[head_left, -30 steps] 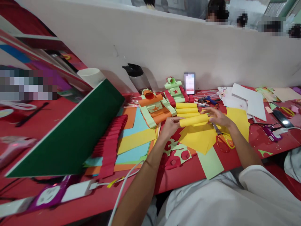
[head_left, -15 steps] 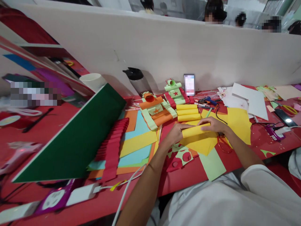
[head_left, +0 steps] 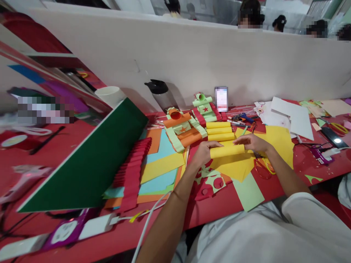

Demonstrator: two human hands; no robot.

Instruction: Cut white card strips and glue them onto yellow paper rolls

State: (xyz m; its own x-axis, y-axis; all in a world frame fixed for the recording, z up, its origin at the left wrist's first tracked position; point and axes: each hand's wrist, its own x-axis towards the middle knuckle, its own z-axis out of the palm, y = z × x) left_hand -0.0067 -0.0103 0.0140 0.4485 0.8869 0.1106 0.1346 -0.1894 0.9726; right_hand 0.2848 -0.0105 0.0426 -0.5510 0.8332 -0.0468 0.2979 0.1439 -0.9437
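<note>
Head view: pale green sheet (head_left: 249, 195) nearest, this side of held yellow roll (head_left: 227, 151); yellow sheet (head_left: 236, 168) beneath roll; left hand (head_left: 202, 153) pinching roll's left end, right hand (head_left: 255, 143) pinching right end; smaller-looking yellow rolls (head_left: 220, 130) just beyond roll; phone (head_left: 221, 99) farther beyond.

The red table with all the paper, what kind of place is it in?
Probably a shared craft room, maybe a workshop or classroom. There's rolled yellow paper in hand, an orange-and-green paper figure beyond it, and other people's heads beyond the white partition.
</note>
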